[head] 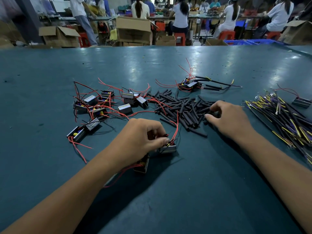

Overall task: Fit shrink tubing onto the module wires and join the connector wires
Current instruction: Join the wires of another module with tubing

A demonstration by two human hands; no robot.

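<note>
Left hand (pixel 145 134) pinches module (pixel 167 147) wires, right hand (pixel 226 115) pinching at tubing pile (pixel 182 108) beside it: lift one sleeve only.

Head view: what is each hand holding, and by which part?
The left hand pinches a module at its wired top end. The right hand reaches into the shrink tubing pile; whether it grips a piece cannot be told.

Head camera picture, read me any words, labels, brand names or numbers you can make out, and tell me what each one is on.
None can be read.
Modules on the table: pale faces with a yellow stripe, no lettering visible.
Shrink tubing: plain black, no print visible.
Connector wires: no marking visible.
Cardboard boxes at the back: too blurred to tell.
</note>
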